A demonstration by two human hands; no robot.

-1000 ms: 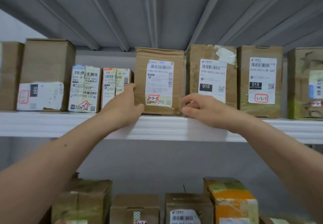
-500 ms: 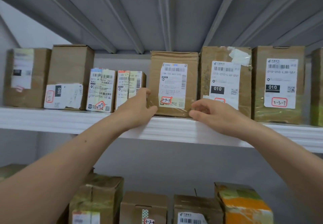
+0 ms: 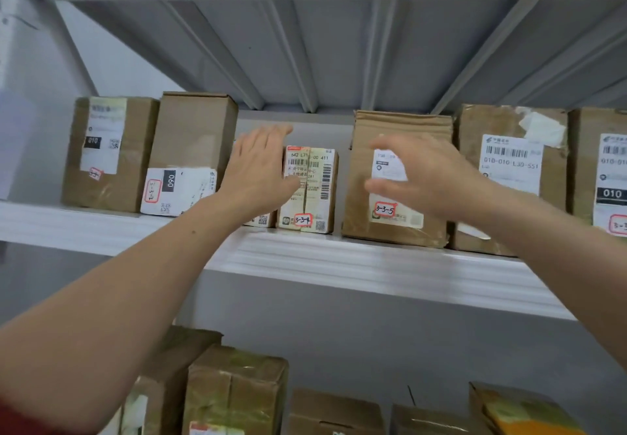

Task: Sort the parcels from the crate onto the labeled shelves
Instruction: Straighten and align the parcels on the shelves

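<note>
Left hand [image 3: 258,177] covers small parcel [image 3: 262,220] — mostly.

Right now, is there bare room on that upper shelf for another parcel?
Only a narrow gap between the 3-3-4 parcel and the 3-3-5 parcel, plus open height above the 3-3-4 parcel. Rightward, the 010 boxes stand packed tight.

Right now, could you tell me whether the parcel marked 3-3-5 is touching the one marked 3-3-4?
No, a clear gap separates the 3-3-5 parcel from the 3-3-4 parcel on the shelf.

Plain pale grey wall [image 3: 339,333], evenly lit, behind white metal racking [image 3: 339,258].
</note>
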